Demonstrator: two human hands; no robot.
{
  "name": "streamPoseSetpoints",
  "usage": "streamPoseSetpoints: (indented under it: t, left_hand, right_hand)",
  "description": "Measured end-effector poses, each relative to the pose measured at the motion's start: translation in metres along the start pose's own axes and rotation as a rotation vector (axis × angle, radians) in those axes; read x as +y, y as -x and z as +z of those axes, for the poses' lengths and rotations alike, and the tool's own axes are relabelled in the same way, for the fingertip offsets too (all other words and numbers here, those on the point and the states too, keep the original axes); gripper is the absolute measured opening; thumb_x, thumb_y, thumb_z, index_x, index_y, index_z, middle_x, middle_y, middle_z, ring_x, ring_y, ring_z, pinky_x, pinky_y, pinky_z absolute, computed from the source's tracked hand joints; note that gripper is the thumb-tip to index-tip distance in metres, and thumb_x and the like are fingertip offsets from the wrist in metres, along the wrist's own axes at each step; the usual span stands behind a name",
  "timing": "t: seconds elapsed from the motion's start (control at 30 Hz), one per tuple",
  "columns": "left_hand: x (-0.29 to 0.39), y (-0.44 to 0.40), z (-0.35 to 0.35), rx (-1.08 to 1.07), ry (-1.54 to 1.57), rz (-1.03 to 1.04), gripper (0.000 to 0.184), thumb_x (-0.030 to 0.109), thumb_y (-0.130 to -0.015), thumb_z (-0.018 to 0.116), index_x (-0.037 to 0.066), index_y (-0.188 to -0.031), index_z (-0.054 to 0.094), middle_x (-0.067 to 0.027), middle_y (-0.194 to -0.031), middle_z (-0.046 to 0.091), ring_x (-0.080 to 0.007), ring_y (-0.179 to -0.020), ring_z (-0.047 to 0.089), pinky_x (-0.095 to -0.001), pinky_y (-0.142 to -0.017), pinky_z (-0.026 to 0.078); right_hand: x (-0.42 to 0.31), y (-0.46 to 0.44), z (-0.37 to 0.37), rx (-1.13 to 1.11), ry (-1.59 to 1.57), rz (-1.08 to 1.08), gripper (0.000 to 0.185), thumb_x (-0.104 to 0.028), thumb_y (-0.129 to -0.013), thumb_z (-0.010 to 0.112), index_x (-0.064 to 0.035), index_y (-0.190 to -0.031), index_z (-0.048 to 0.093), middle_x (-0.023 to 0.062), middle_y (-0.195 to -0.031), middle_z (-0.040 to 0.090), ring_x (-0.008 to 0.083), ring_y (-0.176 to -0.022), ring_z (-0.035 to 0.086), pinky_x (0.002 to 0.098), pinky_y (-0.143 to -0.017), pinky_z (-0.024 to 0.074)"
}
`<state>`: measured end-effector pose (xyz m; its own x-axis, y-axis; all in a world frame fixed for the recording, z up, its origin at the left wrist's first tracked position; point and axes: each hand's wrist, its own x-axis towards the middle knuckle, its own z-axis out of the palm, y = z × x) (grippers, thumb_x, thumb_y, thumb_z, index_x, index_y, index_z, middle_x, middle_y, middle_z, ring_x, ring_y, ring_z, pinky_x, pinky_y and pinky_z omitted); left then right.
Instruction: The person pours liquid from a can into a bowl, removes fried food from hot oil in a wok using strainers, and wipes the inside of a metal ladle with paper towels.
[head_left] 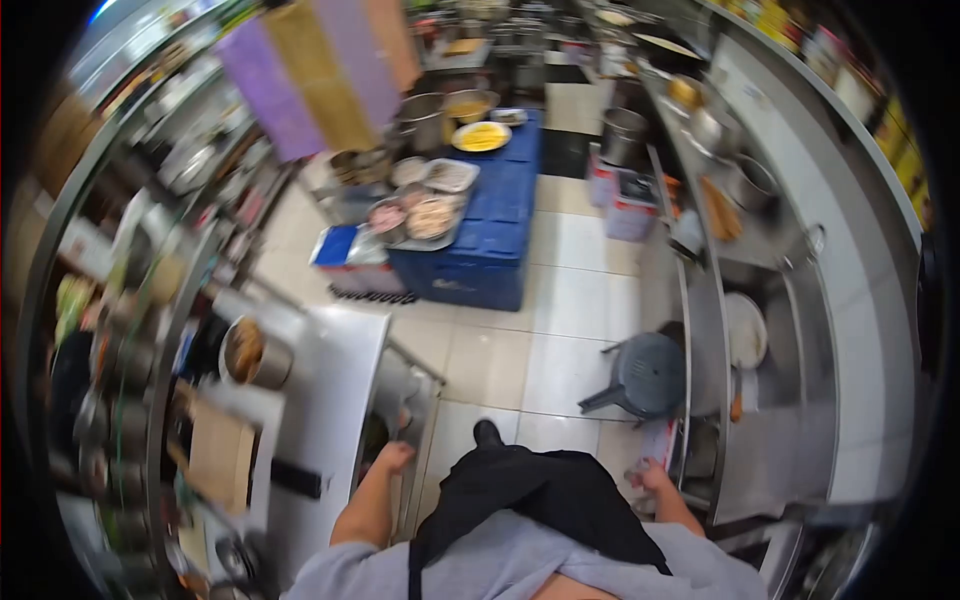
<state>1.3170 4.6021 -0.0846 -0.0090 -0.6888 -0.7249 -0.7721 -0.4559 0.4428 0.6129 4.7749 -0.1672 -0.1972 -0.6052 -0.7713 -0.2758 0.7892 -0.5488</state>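
My left hand [397, 457] hangs beside the edge of a white-topped worktable [330, 370], with its fingers curled; whether it holds anything is too small to tell. On the other side of my black apron [540, 490], my right hand [650, 474] is low near the metal counter, below a grey round stool or lidded container [650, 375]. Its fingers are blurred and partly bent. A metal pot [256, 355] with brown food and a flattened cardboard piece [222, 452] stand at the left.
A blue chest [475, 260] ahead bears trays of food and a plate of yellow strips [481, 137]. A sink [760, 340] holding a white bowl [744, 330] is at the right. Crowded shelves line the left, and tins [630, 215] stand on the tiled floor.
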Motion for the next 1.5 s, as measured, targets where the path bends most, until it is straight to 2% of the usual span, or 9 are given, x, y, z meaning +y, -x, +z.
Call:
streamPoseSetpoints:
  t: [0.17, 0.23, 0.33, 0.47, 0.73, 1.0, 1.2, 1.43, 1.5]
  left_hand:
    - [-0.037, -0.086, 0.015, -0.276, -0.213, 0.119, 0.044, 0.014, -0.065, 0.071, 0.016, -0.109, 0.069, -0.0023, -0.100, 0.070, -0.0148, -0.078, 0.067, -0.0319, -0.070, 0.057]
    - [0.003, -0.106, 0.023, -0.326, 0.168, -0.425, 0.040, 0.021, -0.073, 0.073, 0.015, -0.112, 0.068, -0.0036, -0.098, 0.069, -0.0217, -0.079, 0.067, -0.0426, -0.065, 0.058]
    - [0.023, -0.192, 0.033, -0.683, 0.004, -0.241, 0.035, 0.022, -0.082, 0.068, 0.012, -0.116, 0.066, -0.0047, -0.102, 0.068, -0.0244, -0.080, 0.067, -0.0450, -0.062, 0.058]
    - [0.138, -0.303, -0.031, -0.522, -0.133, 0.324, 0.034, 0.015, -0.086, 0.060, 0.009, -0.119, 0.063, -0.0087, -0.108, 0.067, -0.0237, -0.080, 0.067, -0.0415, -0.061, 0.059]
    - [0.448, -0.437, -0.199, -0.072, 0.085, 0.304, 0.023, 0.014, -0.085, 0.053, 0.006, -0.096, 0.072, -0.0066, -0.067, 0.064, -0.0145, -0.057, 0.060, -0.0297, -0.046, 0.045]
    - [0.568, -0.503, -0.205, -0.054, -0.017, 0.390, 0.027, 0.018, -0.084, 0.055, 0.001, -0.098, 0.071, -0.0090, -0.073, 0.068, -0.0186, -0.067, 0.064, -0.0307, -0.061, 0.050]
    - [0.546, -0.477, -0.142, -0.613, -0.323, -0.445, 0.051, 0.053, -0.087, 0.060, 0.004, -0.102, 0.064, -0.0116, -0.086, 0.062, -0.0337, -0.079, 0.066, -0.0508, -0.054, 0.055]
    - [0.547, -0.414, -0.109, -0.380, -0.312, 0.148, 0.038, 0.036, -0.093, 0.052, 0.001, -0.096, 0.067, -0.0218, -0.093, 0.069, -0.0323, -0.095, 0.066, -0.0427, -0.082, 0.049]
    - [0.555, -0.414, -0.139, -0.552, -0.070, 0.401, 0.035, 0.033, -0.094, 0.054, 0.000, -0.094, 0.067, -0.0187, -0.086, 0.069, -0.0262, -0.086, 0.067, -0.0398, -0.078, 0.049]
  right_hand:
    - [-0.127, 0.016, -0.021, 0.055, -0.262, 0.112, 0.061, -0.003, -0.086, 0.057, 0.0026, -0.140, 0.029, 0.0225, -0.081, 0.064, 0.0293, -0.060, 0.066, 0.0389, -0.049, 0.0538]
    - [-0.146, -0.001, -0.031, 0.069, -0.196, 0.133, 0.060, -0.004, -0.087, 0.057, 0.0027, -0.140, 0.030, 0.0220, -0.079, 0.064, 0.0287, -0.060, 0.066, 0.0382, -0.051, 0.0546]
    - [-0.184, 0.007, -0.038, 0.077, -0.111, 0.190, 0.057, -0.006, -0.088, 0.056, 0.0015, -0.139, 0.032, 0.0210, -0.077, 0.064, 0.0277, -0.061, 0.066, 0.0380, -0.052, 0.0553]
    - [-0.233, 0.008, -0.053, 0.146, -0.401, 0.237, 0.056, -0.007, -0.088, 0.056, -0.0042, -0.140, 0.035, 0.0198, -0.077, 0.065, 0.0261, -0.061, 0.066, 0.0392, -0.050, 0.0533]
    - [-0.172, -0.009, -0.061, 0.088, -0.527, 0.320, 0.047, -0.007, -0.086, 0.055, -0.0079, -0.132, 0.041, 0.0179, -0.083, 0.065, 0.0287, -0.066, 0.067, 0.0375, -0.050, 0.0493]
    - [-0.273, -0.131, -0.100, 0.023, -0.267, 0.250, 0.033, -0.023, -0.091, 0.056, -0.0071, -0.119, 0.052, 0.0135, -0.088, 0.066, 0.0267, -0.074, 0.067, 0.0421, -0.062, 0.0510]
    - [-0.481, -0.274, -0.179, -0.150, -0.243, 0.441, 0.038, -0.040, -0.092, 0.056, -0.0043, -0.100, 0.064, 0.0098, -0.079, 0.064, 0.0248, -0.073, 0.066, 0.0416, -0.056, 0.0496]
    - [-0.509, -0.307, -0.225, -0.480, 0.218, 0.142, 0.040, -0.033, -0.083, 0.067, 0.0000, -0.105, 0.066, 0.0122, -0.086, 0.068, 0.0209, -0.071, 0.064, 0.0397, -0.062, 0.0512]
    - [-0.542, -0.266, -0.243, -0.536, 0.157, -0.361, 0.037, -0.025, -0.080, 0.068, 0.0013, -0.106, 0.065, 0.0112, -0.087, 0.069, 0.0194, -0.065, 0.062, 0.0354, -0.057, 0.0501]
